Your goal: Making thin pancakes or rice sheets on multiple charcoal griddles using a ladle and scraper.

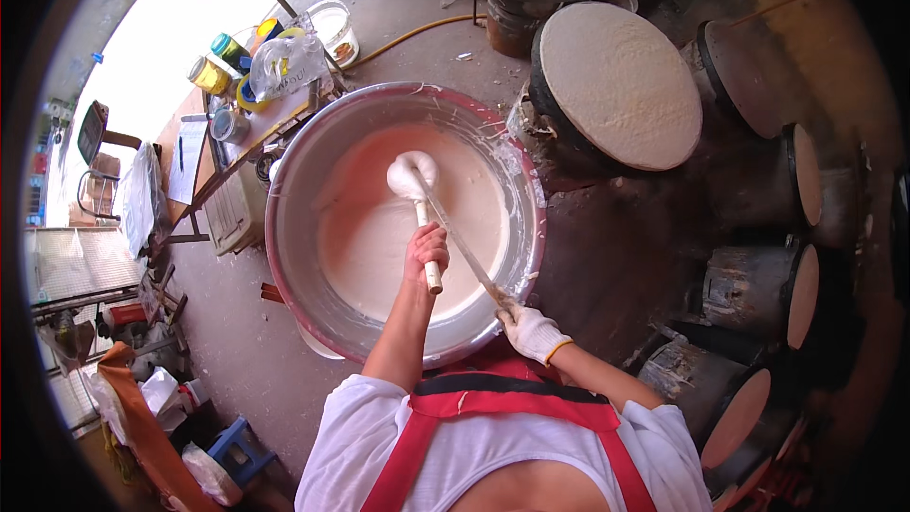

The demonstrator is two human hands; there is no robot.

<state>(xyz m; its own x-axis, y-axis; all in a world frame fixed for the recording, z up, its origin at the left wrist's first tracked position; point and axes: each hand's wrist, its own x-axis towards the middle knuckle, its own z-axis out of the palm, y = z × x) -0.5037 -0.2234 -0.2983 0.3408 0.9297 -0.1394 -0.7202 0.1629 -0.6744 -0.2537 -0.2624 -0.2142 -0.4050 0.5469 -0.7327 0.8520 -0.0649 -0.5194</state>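
A large round metal basin (pixel 290 277) with a reddish rim stands in front of me, holding pale, wet dough or batter (pixel 370 256). My bare left hand (pixel 425 250) grips a short, light-coloured stick-like handle (pixel 433 279) above it. At the handle's far end is a rounded white lump of dough (pixel 402 183); what supports the lump is hidden. My right hand (pixel 533 334), in a white knit glove, holds a long thin stick (pixel 462 242) at the basin's near right edge. This stick slants up to the left, its far tip at the lump.
Right of the basin, a round plate (pixel 618 85) with a pale coated surface sits on a dark drum-like stove. Several similar drums (pixel 750 291) curve along the right. A table (pixel 188 188) with jars and paper stands left. A blue stool (pixel 240 451) is at lower left.
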